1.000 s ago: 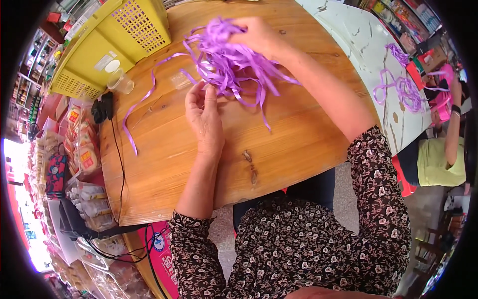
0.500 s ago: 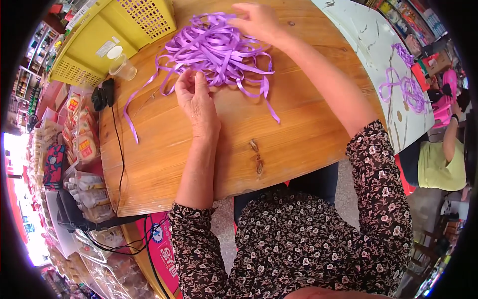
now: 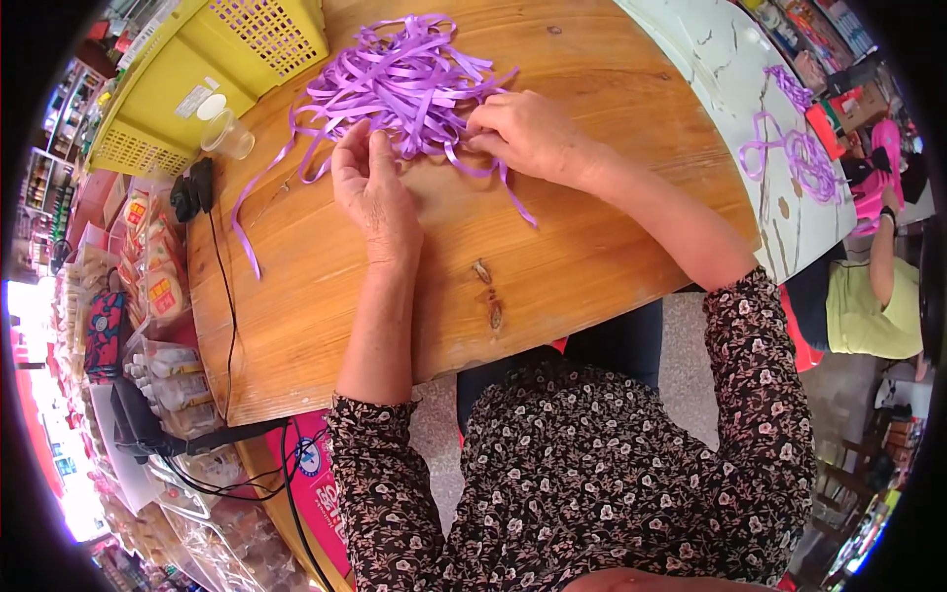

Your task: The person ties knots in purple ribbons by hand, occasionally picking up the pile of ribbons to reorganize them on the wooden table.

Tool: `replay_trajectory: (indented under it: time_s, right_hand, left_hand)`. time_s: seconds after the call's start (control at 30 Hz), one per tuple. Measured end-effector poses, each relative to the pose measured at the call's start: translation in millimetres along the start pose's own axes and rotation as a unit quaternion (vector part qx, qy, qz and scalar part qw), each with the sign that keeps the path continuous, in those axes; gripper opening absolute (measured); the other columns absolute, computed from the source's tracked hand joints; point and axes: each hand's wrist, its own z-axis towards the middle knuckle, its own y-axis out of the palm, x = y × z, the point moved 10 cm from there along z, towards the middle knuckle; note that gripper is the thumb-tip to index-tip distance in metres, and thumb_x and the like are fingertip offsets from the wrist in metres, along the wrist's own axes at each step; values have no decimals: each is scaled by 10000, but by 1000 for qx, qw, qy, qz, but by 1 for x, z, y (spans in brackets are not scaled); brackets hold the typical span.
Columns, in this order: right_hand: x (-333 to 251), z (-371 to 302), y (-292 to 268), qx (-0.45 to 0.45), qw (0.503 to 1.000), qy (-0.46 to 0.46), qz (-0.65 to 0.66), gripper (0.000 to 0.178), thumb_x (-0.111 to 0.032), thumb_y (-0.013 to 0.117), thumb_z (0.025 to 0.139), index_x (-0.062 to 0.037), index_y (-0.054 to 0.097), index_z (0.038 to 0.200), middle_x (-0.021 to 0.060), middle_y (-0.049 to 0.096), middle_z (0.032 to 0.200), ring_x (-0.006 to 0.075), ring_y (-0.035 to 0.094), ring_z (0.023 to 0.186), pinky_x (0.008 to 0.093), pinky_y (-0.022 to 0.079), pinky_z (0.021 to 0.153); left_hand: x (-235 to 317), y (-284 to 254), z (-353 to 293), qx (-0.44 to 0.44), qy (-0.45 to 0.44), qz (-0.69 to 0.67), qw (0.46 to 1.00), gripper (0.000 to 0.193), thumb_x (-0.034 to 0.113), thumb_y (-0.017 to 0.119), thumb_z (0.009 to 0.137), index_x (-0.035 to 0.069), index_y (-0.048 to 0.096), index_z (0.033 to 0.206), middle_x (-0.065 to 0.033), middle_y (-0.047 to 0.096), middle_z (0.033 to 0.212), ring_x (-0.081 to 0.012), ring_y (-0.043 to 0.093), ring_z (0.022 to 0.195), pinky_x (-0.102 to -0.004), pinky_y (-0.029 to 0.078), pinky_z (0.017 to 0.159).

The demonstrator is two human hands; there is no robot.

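A loose heap of narrow purple ribbon (image 3: 395,84) lies tangled on the wooden table (image 3: 316,335). At its near edge is my left hand (image 3: 377,197), palm partly turned up, fingers curled toward the thumb; what they pinch, if anything, is hidden against the ribbon. My right hand (image 3: 533,136) is at the heap's right edge, palm down, its bent fingers closed on a strand of ribbon. One loose tail trails left of my left hand, and another hangs toward me between the hands.
A yellow plastic crate (image 3: 197,79) stands at the far left, with a clear plastic cup (image 3: 229,136) beside it. A black cable (image 3: 225,286) runs along the left edge. More purple ribbon (image 3: 814,168) lies on the white marbled surface (image 3: 735,99). Another person (image 3: 873,306) is at the far right.
My right hand has come down and nearer from the heap's far right side to its near right edge. My left hand stays at the near edge, and the view has shifted slightly.
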Motion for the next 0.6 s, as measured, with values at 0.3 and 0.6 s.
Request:
replay_trajectory:
  time_s: [0.3, 0.6]
  right_hand:
    - [-2, 49, -84, 86, 957, 37, 276, 85, -114, 602, 796, -69, 658, 842, 24, 639, 723, 100, 562, 618, 260, 453, 572]
    - [-31, 77, -216, 234, 796, 7, 559, 162, -95, 569, 843, 49, 583, 916, 103, 589, 840, 116, 544, 691, 230, 462, 620]
  left_hand:
    - [17, 8, -9, -32, 124, 57, 990, 161, 15, 575, 840, -5, 564, 999, -18, 523, 840, -76, 486, 725, -200, 425, 648]
    - [20, 10, -6, -30, 99, 54, 993, 176, 10, 583, 832, 5, 560, 1006, -3, 491, 805, -59, 446, 663, -189, 400, 557]
